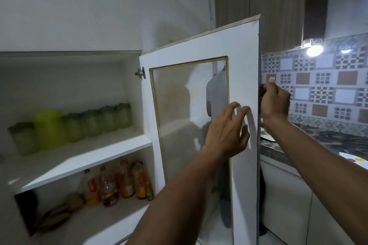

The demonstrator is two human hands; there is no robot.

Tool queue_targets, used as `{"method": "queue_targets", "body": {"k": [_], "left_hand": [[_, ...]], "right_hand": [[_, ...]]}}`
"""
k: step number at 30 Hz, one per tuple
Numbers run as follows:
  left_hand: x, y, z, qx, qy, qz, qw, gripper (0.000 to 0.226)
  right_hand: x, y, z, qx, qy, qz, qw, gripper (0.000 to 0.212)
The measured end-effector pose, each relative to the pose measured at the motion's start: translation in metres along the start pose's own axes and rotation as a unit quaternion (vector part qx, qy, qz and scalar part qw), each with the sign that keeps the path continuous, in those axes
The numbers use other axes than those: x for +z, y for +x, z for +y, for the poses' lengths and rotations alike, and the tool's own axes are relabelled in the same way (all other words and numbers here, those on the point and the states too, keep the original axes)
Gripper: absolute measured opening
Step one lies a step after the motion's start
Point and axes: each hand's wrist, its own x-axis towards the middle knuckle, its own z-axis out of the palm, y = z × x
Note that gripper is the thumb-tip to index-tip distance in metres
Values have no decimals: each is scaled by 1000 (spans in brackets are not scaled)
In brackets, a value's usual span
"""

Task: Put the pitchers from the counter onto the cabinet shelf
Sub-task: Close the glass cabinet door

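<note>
The white cabinet door (pixel 245 69) with a glass pane stands swung open in front of me. My right hand (pixel 275 103) grips its outer edge. My left hand (pixel 227 131) hovers with spread fingers against the door's inner face, holding nothing. Inside the cabinet, a lime-green pitcher (pixel 48 129) stands on the upper shelf (pixel 83 157) among several frosted green jars (pixel 107 119). The dark stone counter (pixel 310 145) lies to the right, behind the door; no pitcher shows on its visible part.
The lower shelf holds several bottles (pixel 117 185) and dark items at the left. A white plate (pixel 354 160) with red and yellow bits sits on the counter at the right. A bright lamp (pixel 314 50) shines above the patterned tile wall.
</note>
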Motion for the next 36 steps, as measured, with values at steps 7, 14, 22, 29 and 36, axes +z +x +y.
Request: {"method": "queue_targets", "body": {"k": [7, 14, 22, 29, 36], "left_hand": [[-52, -36, -19, 55, 22, 65, 996, 77], [-141, -96, -63, 78, 73, 60, 993, 92], [-260, -190, -127, 9, 211, 108, 972, 97], [-336, -279, -207, -165, 348, 33, 922, 78], [-387, -341, -303, -282, 388, -86, 874, 70]], "right_hand": [[21, -40, -25, 91, 113, -201, 969, 47], [85, -124, -48, 98, 174, -323, 925, 28], [192, -258, -73, -119, 143, -311, 932, 42], [291, -362, -63, -194, 89, -401, 891, 53], [393, -404, -43, -325, -28, -447, 833, 56]]}}
